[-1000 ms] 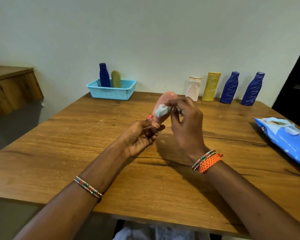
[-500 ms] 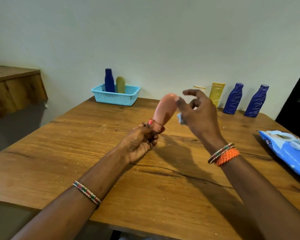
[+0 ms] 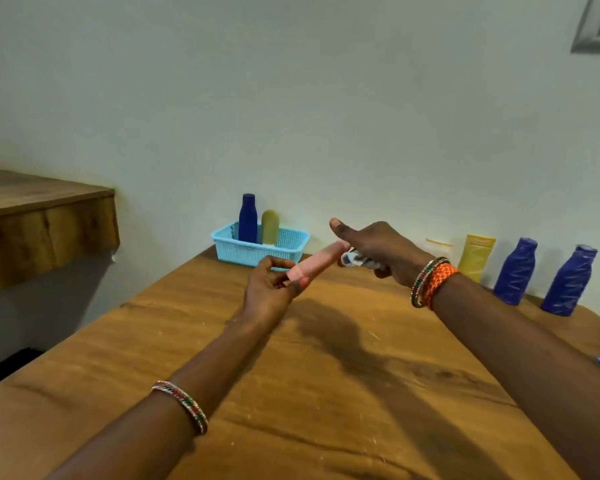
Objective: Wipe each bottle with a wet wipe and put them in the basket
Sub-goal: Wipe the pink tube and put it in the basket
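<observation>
The left hand (image 3: 271,289) still pinches the pink bottle (image 3: 317,265) by its cap, now tipped flatter toward the far basket (image 3: 257,251); the right hand (image 3: 378,251), thumb raised, clutches the wipe (image 3: 355,260) beside it

The bottle (image 3: 317,263) in the left hand (image 3: 269,292) was salmon pink, cap and all, and the crumpled wipe (image 3: 355,259) in the right hand (image 3: 378,252) showed white with grey shadows. The basket (image 3: 257,249) was pale turquoise mesh, holding one plain navy bottle (image 3: 247,218) and one olive-yellow bottle (image 3: 270,226). Along the wall stood a mustard-yellow tube (image 3: 475,256) and two cobalt bottles (image 3: 516,270) scored with zigzag lines. The table (image 3: 309,393) was honey-brown woodgrain. An orange braided band (image 3: 439,282) sat beside red, green and white beaded bangles (image 3: 425,278).
</observation>
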